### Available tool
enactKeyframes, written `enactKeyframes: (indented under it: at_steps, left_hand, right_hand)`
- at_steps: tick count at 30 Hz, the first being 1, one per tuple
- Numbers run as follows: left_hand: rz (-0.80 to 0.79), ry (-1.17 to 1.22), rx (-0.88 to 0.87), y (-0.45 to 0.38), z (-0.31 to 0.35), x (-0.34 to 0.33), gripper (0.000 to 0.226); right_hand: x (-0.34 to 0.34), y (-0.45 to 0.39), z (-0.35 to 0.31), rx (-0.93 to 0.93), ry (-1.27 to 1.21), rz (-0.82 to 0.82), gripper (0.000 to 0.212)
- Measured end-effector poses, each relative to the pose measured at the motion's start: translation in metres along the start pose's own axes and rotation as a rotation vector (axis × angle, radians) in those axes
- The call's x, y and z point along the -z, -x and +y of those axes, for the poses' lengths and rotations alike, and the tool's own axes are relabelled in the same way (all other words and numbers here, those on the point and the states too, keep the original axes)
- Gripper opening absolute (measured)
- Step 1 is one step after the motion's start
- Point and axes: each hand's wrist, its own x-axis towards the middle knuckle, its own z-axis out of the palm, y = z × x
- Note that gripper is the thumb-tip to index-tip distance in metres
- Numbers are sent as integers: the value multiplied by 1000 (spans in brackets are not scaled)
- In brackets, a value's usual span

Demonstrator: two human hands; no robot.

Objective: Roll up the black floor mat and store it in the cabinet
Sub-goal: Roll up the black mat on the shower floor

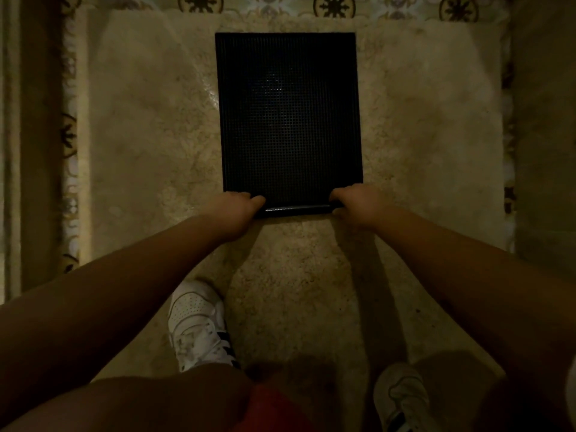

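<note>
Item: my white sneakers [199, 325], planted on the near part of the beige rug [131, 145] so I can crouch over the work. Item: black floor mat [290, 120], flat at the rug's middle, its near edge curled into a first narrow roll (glossy underside showing). Item: my left hand [232, 210], fingers clenched round the roll's left end. Item: my right hand [358, 205], likewise grasping the right end, one hand per corner to keep the roll even. Cabinet: not in view.

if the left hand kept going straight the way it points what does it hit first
Likely only the black mat it already grips: the left hand points along the mat's flat length. Beyond lies beige rug.
</note>
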Motion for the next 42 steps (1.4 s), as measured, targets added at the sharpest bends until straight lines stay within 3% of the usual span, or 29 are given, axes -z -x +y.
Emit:
enactKeyframes:
  at_steps: [6, 12, 20, 26, 35, 42]
  left_hand:
    - [-70, 119, -54, -3, -15, 3, 46]
    - [-4, 246, -122, 2, -22, -4, 47]
    - [58, -98, -137, 1, -21, -8, 61]
    - [138, -34, -117, 2, -20, -8, 58]
    - [173, -113, -55, 13, -2, -21, 57]
    - [96, 190, -30, 1, -10, -7, 36]
  right_hand:
    - [3, -2, 2, -10, -72, -26, 33]
    - [5, -4, 6, 17, -146, -17, 31]
    - [5, -15, 3, -20, -231, 47, 31]
    - [0, -19, 4, -109, -357, 75, 29]
    - [-11, -7, 1, -31, -267, 146, 29]
    - [-26, 15, -6, 73, -65, 325, 39]
